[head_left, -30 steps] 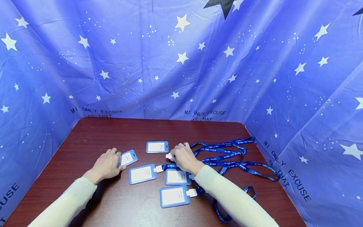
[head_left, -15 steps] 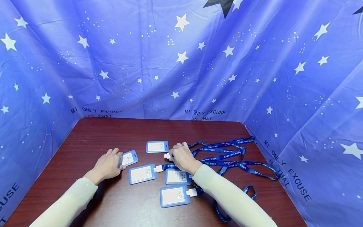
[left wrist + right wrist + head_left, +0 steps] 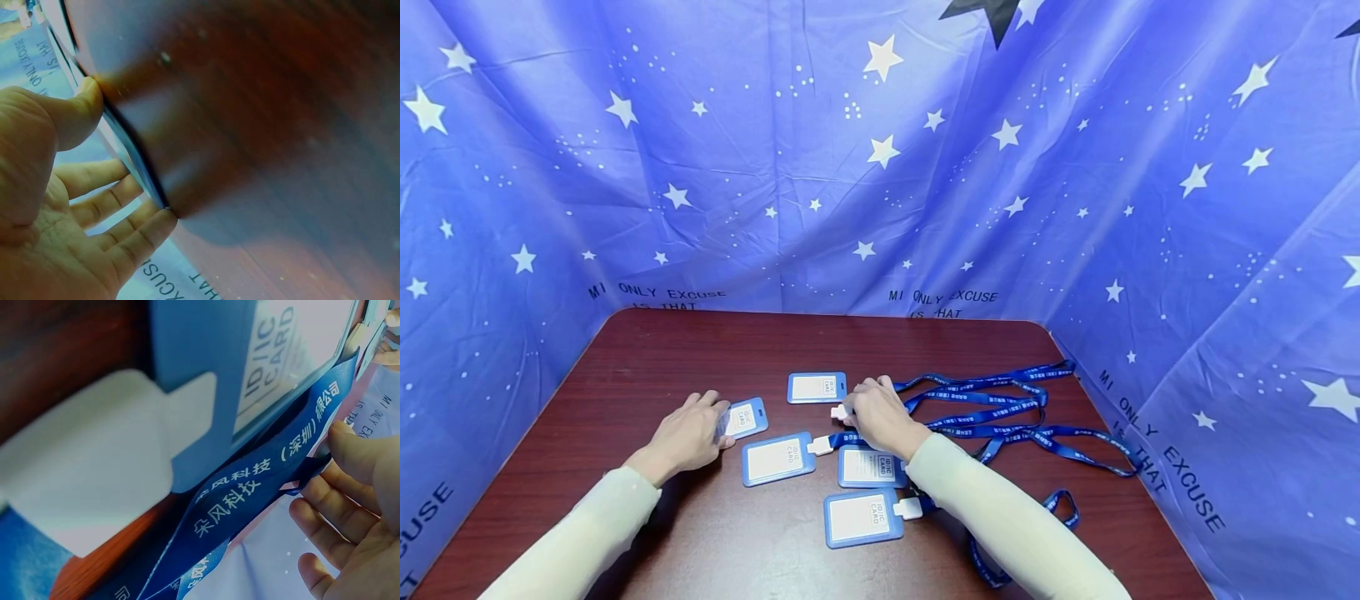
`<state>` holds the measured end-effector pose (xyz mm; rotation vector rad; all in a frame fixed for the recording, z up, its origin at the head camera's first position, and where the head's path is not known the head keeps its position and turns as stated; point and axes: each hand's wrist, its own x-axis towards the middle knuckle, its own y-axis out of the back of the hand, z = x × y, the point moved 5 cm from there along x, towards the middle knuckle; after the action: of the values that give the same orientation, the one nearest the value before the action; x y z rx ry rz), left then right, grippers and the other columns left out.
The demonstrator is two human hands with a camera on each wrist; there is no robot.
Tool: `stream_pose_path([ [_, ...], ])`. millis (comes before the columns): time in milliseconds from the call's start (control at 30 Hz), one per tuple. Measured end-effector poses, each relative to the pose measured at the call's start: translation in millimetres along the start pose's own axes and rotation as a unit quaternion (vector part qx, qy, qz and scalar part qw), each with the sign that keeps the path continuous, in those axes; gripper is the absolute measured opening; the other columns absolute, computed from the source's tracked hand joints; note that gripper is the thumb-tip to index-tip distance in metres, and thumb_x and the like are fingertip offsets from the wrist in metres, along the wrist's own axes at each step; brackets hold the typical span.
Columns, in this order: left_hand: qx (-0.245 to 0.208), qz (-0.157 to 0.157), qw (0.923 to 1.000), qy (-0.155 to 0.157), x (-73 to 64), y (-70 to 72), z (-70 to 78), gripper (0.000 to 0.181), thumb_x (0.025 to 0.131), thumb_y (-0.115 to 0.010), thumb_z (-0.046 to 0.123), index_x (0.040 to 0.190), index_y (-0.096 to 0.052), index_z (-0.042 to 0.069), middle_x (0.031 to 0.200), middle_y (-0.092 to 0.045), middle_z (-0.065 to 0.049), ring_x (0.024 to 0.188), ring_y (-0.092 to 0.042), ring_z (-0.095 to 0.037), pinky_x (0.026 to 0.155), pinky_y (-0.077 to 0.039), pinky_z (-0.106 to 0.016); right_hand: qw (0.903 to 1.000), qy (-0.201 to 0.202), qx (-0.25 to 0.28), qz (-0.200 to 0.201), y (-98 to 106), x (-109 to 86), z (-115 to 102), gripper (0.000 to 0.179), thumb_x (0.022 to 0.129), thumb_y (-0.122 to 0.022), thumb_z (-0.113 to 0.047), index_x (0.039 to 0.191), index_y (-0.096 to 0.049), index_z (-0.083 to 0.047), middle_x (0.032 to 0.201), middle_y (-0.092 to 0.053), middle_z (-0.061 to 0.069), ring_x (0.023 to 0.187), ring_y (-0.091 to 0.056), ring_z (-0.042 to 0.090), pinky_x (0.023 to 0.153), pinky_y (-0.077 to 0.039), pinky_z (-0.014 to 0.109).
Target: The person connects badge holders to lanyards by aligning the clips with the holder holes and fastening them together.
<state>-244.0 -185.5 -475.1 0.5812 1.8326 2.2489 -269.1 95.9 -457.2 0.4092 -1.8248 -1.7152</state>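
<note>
My left hand point(image 3: 681, 440) holds the left end of a blue-framed ID badge holder point(image 3: 747, 419), lying at a slant on the table. In the left wrist view the thumb and the fingers of that hand meet the edges of this holder point(image 3: 133, 145). No clip shows on its slotted end. My right hand point(image 3: 886, 419) pinches a dark blue lanyard point(image 3: 314, 465) between thumb and fingertips. Its white clip point(image 3: 838, 412) sticks out leftward from the fingers. A loose badge holder point(image 3: 816, 387) lies just beyond that clip.
Nearer lie a clipped badge holder point(image 3: 777, 460), a partly covered one point(image 3: 868, 468) and another clipped one point(image 3: 862, 518). Printed lanyard straps point(image 3: 992, 414) loop across the right of the brown table point(image 3: 715, 542). A starred blue curtain point(image 3: 820, 167) surrounds it.
My right hand has shifted slightly left with the white clip. The badge holder in my left hand has edged a little to the right. The other badge holders have stayed put.
</note>
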Motion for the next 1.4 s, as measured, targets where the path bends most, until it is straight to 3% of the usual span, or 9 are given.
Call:
stream_pose_path([
  [467, -0.004, -0.01, 0.9999, -0.005, 2.6, -3.6, 0.3, 0.056, 0.08, -0.086, 0.023, 0.124, -0.067, -0.005, 0.122, -0.062, -0.018, 0.109, -0.057, -0.038, 0.085, -0.055, -0.055, 0.9999, 0.008, -0.004, -0.007, -2, 6.4, -7, 0.01, 0.095, -0.074, -0.029, 0.093, -0.078, -0.02, 0.09, -0.071, -0.007, 0.089, -0.058, 0.014, 0.082, -0.038, 0.034],
  [867, -0.007, -0.027, 0.9996, 0.005, 4.6, -4.8, 0.1, 0.058, 0.081, -0.086, 0.022, 0.128, -0.065, -0.005, 0.129, -0.06, -0.02, 0.115, -0.056, -0.04, 0.09, -0.054, -0.056, 0.9999, 0.014, -0.002, -0.003, -1, 13.2, -14, 0.016, 0.093, -0.076, -0.027, 0.079, -0.071, -0.021, 0.083, -0.068, -0.007, 0.086, -0.057, 0.015, 0.081, -0.038, 0.034],
  [1100, -0.012, -0.029, 0.9995, 0.004, 4.3, -3.9, 1.2, 0.058, 0.081, -0.086, 0.021, 0.128, -0.065, -0.005, 0.131, -0.06, -0.021, 0.116, -0.056, -0.041, 0.091, -0.054, -0.056, 0.9999, 0.011, 0.0, -0.01, -3, 16.0, -18, 0.01, 0.094, -0.075, -0.028, 0.087, -0.076, -0.021, 0.09, -0.072, -0.007, 0.091, -0.059, 0.014, 0.082, -0.038, 0.033],
  [1400, -0.008, -0.029, 0.9995, 0.0, 4.9, -3.4, 2.2, 0.057, 0.081, -0.086, 0.02, 0.127, -0.066, -0.005, 0.131, -0.06, -0.022, 0.116, -0.056, -0.041, 0.091, -0.054, -0.056, 0.9997, 0.012, -0.016, -0.017, -7, 19.5, -23, 0.013, 0.095, -0.074, -0.029, 0.084, -0.075, -0.022, 0.09, -0.072, -0.008, 0.088, -0.059, 0.014, 0.081, -0.038, 0.033],
])
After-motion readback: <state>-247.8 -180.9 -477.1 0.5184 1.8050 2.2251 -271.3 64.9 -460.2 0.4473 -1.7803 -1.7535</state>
